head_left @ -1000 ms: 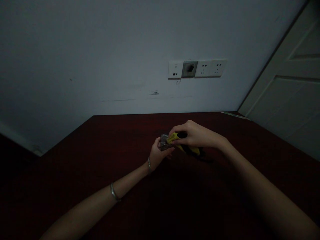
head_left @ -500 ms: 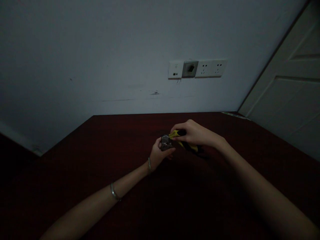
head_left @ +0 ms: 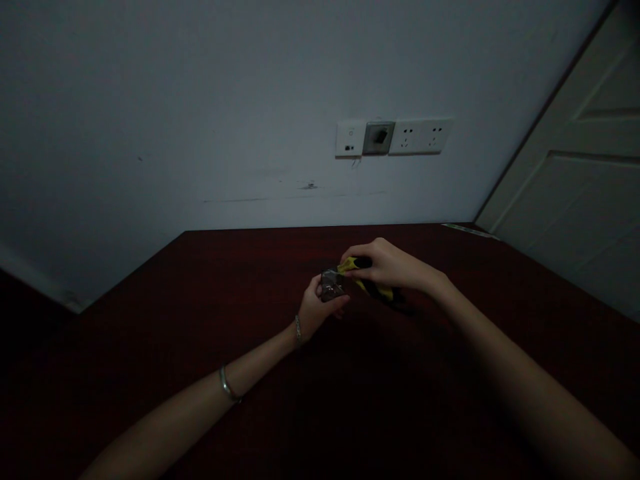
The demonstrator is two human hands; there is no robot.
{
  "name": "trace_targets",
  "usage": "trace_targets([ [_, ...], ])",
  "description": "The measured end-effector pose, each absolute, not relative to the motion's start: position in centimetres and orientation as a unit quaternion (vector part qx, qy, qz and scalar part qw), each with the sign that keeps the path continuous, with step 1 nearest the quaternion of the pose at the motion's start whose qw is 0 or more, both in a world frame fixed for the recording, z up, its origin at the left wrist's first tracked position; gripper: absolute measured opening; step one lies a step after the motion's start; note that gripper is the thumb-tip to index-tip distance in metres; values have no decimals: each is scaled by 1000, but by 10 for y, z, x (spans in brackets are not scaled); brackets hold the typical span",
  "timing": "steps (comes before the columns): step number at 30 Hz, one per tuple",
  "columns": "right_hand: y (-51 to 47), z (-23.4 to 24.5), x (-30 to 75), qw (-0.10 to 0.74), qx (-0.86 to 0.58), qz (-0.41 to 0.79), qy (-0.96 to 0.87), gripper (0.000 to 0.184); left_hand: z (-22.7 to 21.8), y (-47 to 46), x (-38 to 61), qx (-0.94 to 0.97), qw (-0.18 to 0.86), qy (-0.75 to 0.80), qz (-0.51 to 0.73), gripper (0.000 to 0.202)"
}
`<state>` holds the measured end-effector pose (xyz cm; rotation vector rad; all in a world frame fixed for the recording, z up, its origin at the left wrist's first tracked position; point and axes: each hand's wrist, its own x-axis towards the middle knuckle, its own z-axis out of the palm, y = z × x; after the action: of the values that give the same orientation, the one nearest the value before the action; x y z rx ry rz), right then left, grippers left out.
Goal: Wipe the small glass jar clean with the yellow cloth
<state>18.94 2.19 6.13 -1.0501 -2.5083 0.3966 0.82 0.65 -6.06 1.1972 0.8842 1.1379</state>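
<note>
Over a dark red table (head_left: 200,347) my two hands meet near its middle. My right hand (head_left: 387,267) is closed around a yellow and black tool (head_left: 373,288), its handle slanting down to the right. My left hand (head_left: 316,310) pinches a small shiny grey piece (head_left: 331,287) at the tool's front end. Two thin bracelets circle my left wrist and forearm. In the dim light I cannot make out what the grey piece is.
A pale wall stands behind the table with a row of sockets (head_left: 395,137), one plate grey. A white door (head_left: 575,180) is at the right. A thin light strip (head_left: 470,231) lies at the table's far right edge.
Both hands have stayed in place; the right hand has turned the yellow tool slightly, so less of its yellow body shows.
</note>
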Motion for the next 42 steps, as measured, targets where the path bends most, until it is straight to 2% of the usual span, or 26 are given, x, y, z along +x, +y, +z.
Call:
trace_targets([
  [13,8,76,185,149,-336,193,-910,17,-59,6,9,505,599,383,490,67],
  [20,19,65,188,230,-358,160,-891,20,-60,6,9,519,595,379,482,70],
  [28,17,62,182,214,-337,182,-899,25,-59,6,11,516,583,384,496,69],
  [38,5,73,182,148,-299,253,-908,29,-59,9,10,500,582,393,506,68],
  [40,6,73,181,157,-297,240,-911,27,-60,9,10,499,582,395,506,69],
  [42,9,70,181,205,-303,205,-908,26,-60,9,10,501,583,394,503,70],
])
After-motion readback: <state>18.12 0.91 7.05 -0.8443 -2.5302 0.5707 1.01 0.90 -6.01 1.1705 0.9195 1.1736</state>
